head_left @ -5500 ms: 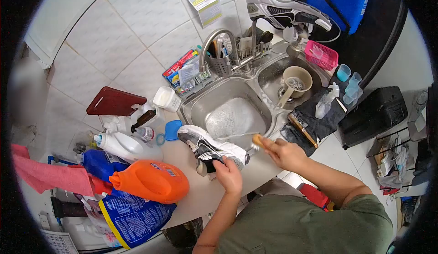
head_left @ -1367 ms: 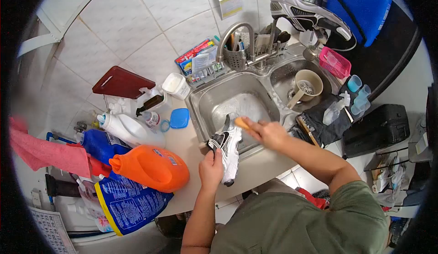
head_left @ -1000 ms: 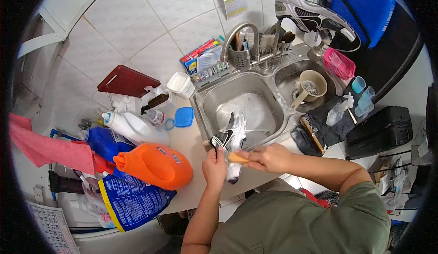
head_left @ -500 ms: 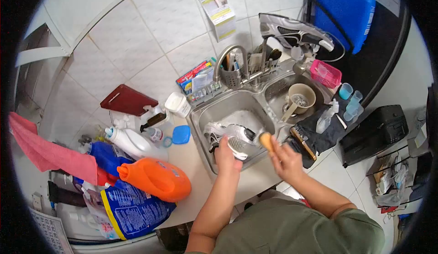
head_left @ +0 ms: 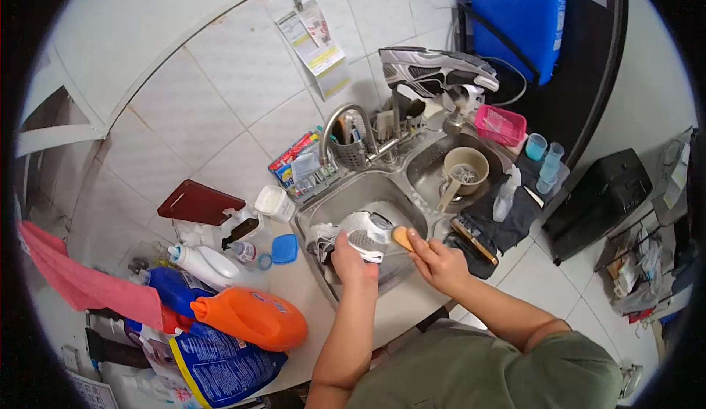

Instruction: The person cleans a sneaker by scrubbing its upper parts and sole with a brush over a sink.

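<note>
A white and grey sneaker [head_left: 366,234] is held over the left sink basin [head_left: 342,196] by my left hand [head_left: 353,263]. The fingers of that hand are closed round it, partly hidden behind the shoe. In my right hand [head_left: 439,263] is a small brush [head_left: 402,238] with a tan, wooden-looking body. The brush's end is at the right side of the sneaker; whether its bristles touch I cannot tell. Suds or whitish water show in the basin behind the shoe.
A beige dipper [head_left: 476,160] sits in the right basin. Another sneaker [head_left: 434,67] leans behind the faucet [head_left: 327,133]. An orange jug [head_left: 257,317], a white bottle [head_left: 206,266] and a blue lid [head_left: 284,248] stand left. A wooden-handled brush [head_left: 474,241] lies right on dark cloth.
The brush in my right hand has come closer to the sneaker. The sneaker has tilted a little in my left hand. The whole view has shifted slightly.
</note>
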Motion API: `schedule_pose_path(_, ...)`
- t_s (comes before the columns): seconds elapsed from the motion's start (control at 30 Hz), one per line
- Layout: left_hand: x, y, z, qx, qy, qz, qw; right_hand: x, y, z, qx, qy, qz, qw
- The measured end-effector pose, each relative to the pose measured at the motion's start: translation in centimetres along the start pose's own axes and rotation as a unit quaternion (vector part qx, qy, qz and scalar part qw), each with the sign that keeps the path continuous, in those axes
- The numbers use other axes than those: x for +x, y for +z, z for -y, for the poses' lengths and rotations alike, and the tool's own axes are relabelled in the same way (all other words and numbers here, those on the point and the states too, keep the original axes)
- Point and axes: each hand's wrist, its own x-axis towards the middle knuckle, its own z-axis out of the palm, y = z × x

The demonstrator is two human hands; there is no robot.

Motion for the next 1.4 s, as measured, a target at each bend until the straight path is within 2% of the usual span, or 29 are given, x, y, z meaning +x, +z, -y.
schedule_pose_path(0.1, -0.5, 0.6, 1.4, 0.011, 0.007, -0.023, 1.0, 1.6, 0.6, 0.4, -0.001, 0.03, -0.035, 0.999)
schedule_pose_path(0.17, -0.5, 0.7, 2.8, 0.051, 0.009, -0.043, 0.998, 3.2, 0.3, 1.0, 0.026, -0.011, -0.056, 0.998)
schedule_pose_path(0.23, 0.5, -0.3, 1.9, -0.013, -0.028, -0.032, 0.999, 2.2, 0.7, 0.2, 0.048, -0.036, -0.077, 0.995)
schedule_pose_path(0.33, 2.4, -1.8, -0.9, -0.06, -0.058, 0.008, 0.996, -2.2, 1.2, -3.1, -0.005, 0.022, 0.043, 0.999)
schedule_pose_path(0.37, 2.9, -2.3, -1.5, -0.058, -0.067, 0.018, 0.996, -2.6, 1.3, -3.3, 0.029, 0.03, 0.016, 0.999)
schedule_pose_path(0.47, 1.3, -1.0, -0.5, -0.015, -0.073, 0.005, 0.997, 3.5, 1.0, 0.8, 0.071, -0.073, -0.058, 0.993)
schedule_pose_path(0.5, 0.8, -0.7, 0.1, -0.01, -0.073, 0.004, 0.997, 5.8, 0.5, 2.2, 0.069, -0.076, -0.07, 0.992)
schedule_pose_path(0.67, 2.5, -2.8, -1.1, -0.053, -0.104, 0.065, 0.991, 3.8, 1.2, 0.1, 0.077, -0.098, -0.05, 0.991)
schedule_pose_path(0.73, 2.0, -2.5, -0.5, -0.04, -0.098, 0.017, 0.994, 5.7, 0.6, 1.9, 0.046, -0.103, -0.054, 0.992)
schedule_pose_path(0.77, 2.4, -2.9, -0.5, -0.038, -0.104, 0.003, 0.994, 6.5, 1.2, 2.1, 0.081, -0.091, -0.046, 0.992)
schedule_pose_path(0.83, 1.9, -2.4, -2.2, -0.016, -0.102, -0.007, 0.995, 4.6, 2.8, 0.3, 0.103, -0.087, -0.05, 0.99)
schedule_pose_path(0.87, 2.5, -3.1, -3.1, -0.055, -0.093, 0.012, 0.994, 3.4, 3.1, -0.7, 0.115, -0.089, -0.053, 0.988)
schedule_pose_path(0.9, 3.3, -4.2, -3.7, -0.096, -0.084, 0.032, 0.991, 1.8, 2.8, -1.4, 0.056, -0.019, 0.049, 0.997)
schedule_pose_path(0.97, 2.5, -3.7, -5.1, -0.19, -0.06, 0.048, 0.979, 1.2, 4.6, -1.9, 0.178, 0.075, 0.009, 0.981)
schedule_pose_path(1.03, -0.6, -1.1, -6.7, -0.173, -0.102, 0.146, 0.969, 3.0, 4.6, -0.4, 0.33, 0.16, -0.067, 0.928)
schedule_pose_path(1.1, 0.1, -2.5, -5.7, -0.141, -0.122, 0.244, 0.952, 4.7, 5.6, 1.3, 0.376, 0.155, -0.033, 0.913)
schedule_pose_path(1.13, -0.2, -2.3, -4.9, -0.048, -0.039, 0.238, 0.969, 5.8, 6.1, 2.0, 0.401, 0.149, -0.018, 0.904)
schedule_pose_path(1.2, -0.9, -2.1, -2.9, 0.14, 0.125, 0.21, 0.959, 7.7, 5.1, 3.1, 0.382, 0.127, -0.017, 0.915)
schedule_pose_path(1.27, 0.2, -2.4, -3.9, 0.077, 0.086, 0.177, 0.977, 8.1, 5.8, 3.3, 0.373, 0.101, -0.039, 0.922)
schedule_pose_path(1.33, 1.2, -2.9, -5.1, -0.001, 0.051, 0.117, 0.992, 4.8, 5.8, 2.6, 0.247, 0.038, -0.026, 0.968)
schedule_pose_path(1.4, 0.7, -2.2, -5.8, -0.05, 0.041, 0.132, 0.989, 4.6, 6.0, 2.7, 0.164, -0.002, -0.037, 0.986)
